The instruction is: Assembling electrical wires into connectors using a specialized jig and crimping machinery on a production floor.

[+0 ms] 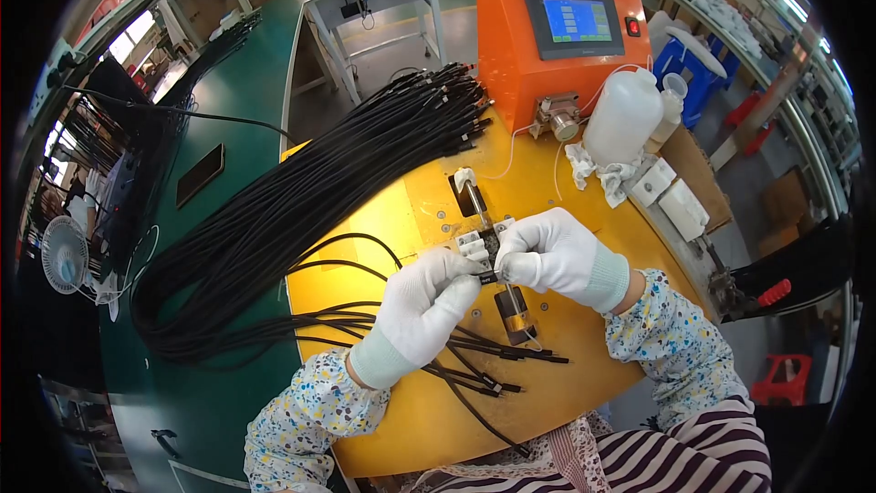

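Note:
White knit gloves cover both my hands. My left hand (415,310) is closed in a pinch on a black cable, whose dark end (489,279) points toward my right hand. The thumb and fingers of my right hand (561,260) press together right at that end; what they pinch is too small to name. Just beyond my fingertips stands a small fixture with a white block (472,246) and a metal rod (474,196). A brass-coloured cylinder (516,312) sits below my fingers. Several loose black cables (474,361) lie under my left wrist on the yellow tabletop (429,434).
A thick bundle of black cables (310,205) curves across the green table (146,411) and yellow top. An orange machine with a screen (506,46) stands at the back, beside white plastic bottles (625,114) and crumpled tissue (613,178). A phone (201,175) lies left.

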`<control>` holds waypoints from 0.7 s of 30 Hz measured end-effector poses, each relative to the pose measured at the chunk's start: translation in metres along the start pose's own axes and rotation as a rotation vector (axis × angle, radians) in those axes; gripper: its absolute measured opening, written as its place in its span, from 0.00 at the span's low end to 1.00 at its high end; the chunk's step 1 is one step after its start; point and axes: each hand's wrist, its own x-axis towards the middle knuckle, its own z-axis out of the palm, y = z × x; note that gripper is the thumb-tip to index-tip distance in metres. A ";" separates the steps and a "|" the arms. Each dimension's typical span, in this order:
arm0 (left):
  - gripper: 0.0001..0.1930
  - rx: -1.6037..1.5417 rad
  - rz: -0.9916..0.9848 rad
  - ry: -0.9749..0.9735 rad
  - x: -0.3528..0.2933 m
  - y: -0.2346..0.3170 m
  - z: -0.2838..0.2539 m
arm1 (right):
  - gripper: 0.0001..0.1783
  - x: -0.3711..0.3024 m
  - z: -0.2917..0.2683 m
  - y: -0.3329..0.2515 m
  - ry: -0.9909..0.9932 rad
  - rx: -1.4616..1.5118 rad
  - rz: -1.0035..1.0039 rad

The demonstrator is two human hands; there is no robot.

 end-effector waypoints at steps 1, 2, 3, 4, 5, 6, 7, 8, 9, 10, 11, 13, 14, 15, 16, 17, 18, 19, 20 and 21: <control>0.07 -0.003 0.001 0.000 0.000 -0.001 0.001 | 0.10 -0.001 0.001 -0.001 0.002 -0.001 0.001; 0.07 -0.005 0.003 0.000 0.000 -0.001 0.001 | 0.10 -0.002 0.002 -0.002 0.004 -0.003 -0.006; 0.07 -0.006 0.002 0.003 -0.001 -0.002 0.001 | 0.11 -0.002 0.003 -0.003 0.003 -0.004 -0.013; 0.07 -0.006 0.002 0.003 -0.002 -0.002 0.001 | 0.12 -0.003 0.004 -0.003 0.001 -0.005 -0.020; 0.07 -0.039 -0.035 -0.007 -0.002 -0.001 0.001 | 0.12 -0.003 0.004 -0.003 0.001 -0.004 -0.020; 0.07 -0.071 -0.071 -0.018 -0.003 0.000 0.001 | 0.12 -0.003 0.005 -0.002 0.001 0.007 -0.030; 0.08 -0.104 -0.106 -0.029 -0.003 0.000 0.002 | 0.13 -0.004 0.005 -0.002 0.001 0.018 -0.040; 0.08 -0.104 -0.107 -0.028 -0.004 0.001 0.002 | 0.14 -0.004 0.005 -0.002 0.000 0.029 -0.049; 0.07 -0.122 -0.125 -0.030 -0.005 0.001 0.002 | 0.14 -0.004 0.006 -0.002 0.000 0.029 -0.048; 0.07 -0.139 -0.143 -0.032 -0.005 0.001 0.002 | 0.14 -0.004 0.007 -0.004 -0.008 0.021 -0.056; 0.07 -0.157 -0.160 -0.035 -0.005 0.001 0.001 | 0.14 -0.004 0.009 -0.006 -0.016 0.013 -0.065; 0.06 -0.177 -0.163 -0.026 -0.004 0.002 0.003 | 0.14 -0.004 0.009 -0.007 -0.025 0.004 -0.074; 0.06 -0.197 -0.167 -0.018 -0.004 0.002 0.004 | 0.14 -0.004 0.009 -0.005 -0.010 -0.005 -0.068; 0.06 -0.217 -0.171 -0.010 -0.004 0.003 0.004 | 0.14 -0.003 0.008 -0.002 0.005 -0.014 -0.061; 0.06 -0.216 -0.170 -0.010 -0.004 0.005 0.003 | 0.14 -0.003 0.008 0.000 0.020 -0.023 -0.055; 0.06 -0.238 -0.234 -0.016 -0.004 0.009 0.003 | 0.14 -0.002 0.008 0.005 0.019 -0.023 -0.057; 0.06 -0.262 -0.298 -0.025 -0.002 0.013 0.003 | 0.13 -0.001 0.007 0.010 0.026 -0.013 -0.056; 0.06 -0.286 -0.361 -0.034 -0.001 0.015 0.003 | 0.13 0.000 0.007 0.012 0.032 -0.004 -0.055; 0.06 -0.286 -0.359 -0.038 0.000 0.015 0.003 | 0.12 0.000 0.006 0.014 0.040 0.006 -0.054; 0.06 -0.294 -0.365 -0.073 0.002 0.013 0.002 | 0.12 -0.002 0.004 0.014 0.044 0.004 -0.054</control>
